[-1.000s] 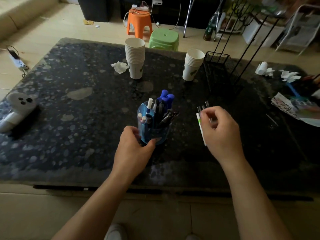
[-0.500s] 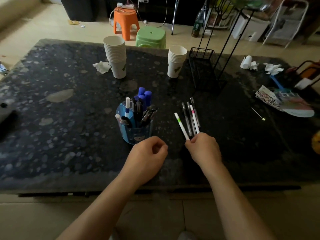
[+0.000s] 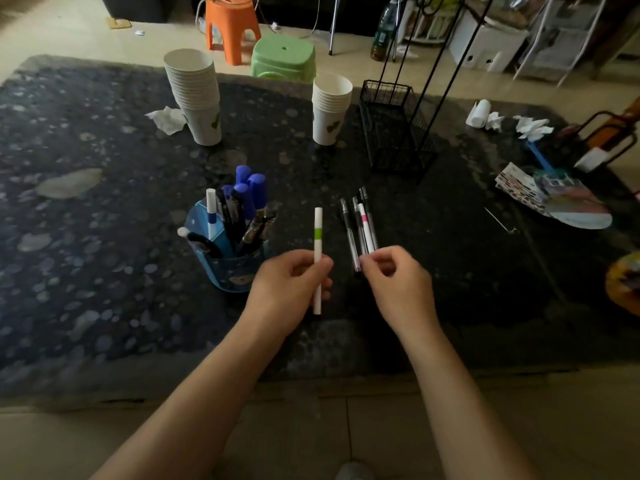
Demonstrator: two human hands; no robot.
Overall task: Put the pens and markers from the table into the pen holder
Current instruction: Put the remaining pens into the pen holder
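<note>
Dark speckled stone worktop (image 3: 86, 271), seen from above, with two bare forearms entering from the near edge. Black wire rack (image 3: 394, 129) stands at the far right of centre; a tall stack of white paper cups (image 3: 195, 98) and a shorter stack of white paper cups (image 3: 330, 110) stand at the far side, with a crumpled white tissue (image 3: 166, 119) touching the tall stack's left. Blue cylindrical plastic pen holder (image 3: 225, 268) stands left of centre, already crowded with blue-capped markers (image 3: 251, 190), dark pens and a white pen with a blue band (image 3: 211, 211). Left hand (image 3: 287, 289), just right of the holder, pinches a white pen with a green band (image 3: 318, 258) between thumb and fingers and holds it upright above the worktop. Right hand (image 3: 398, 282), near the left one, closes its fingertips on the near ends of a small bundle of pens (image 3: 360, 226): several clear-barrelled black pens and one white pen with a pink band, fanned away from the person. Whether their far ends touch the worktop cannot be told.
</note>
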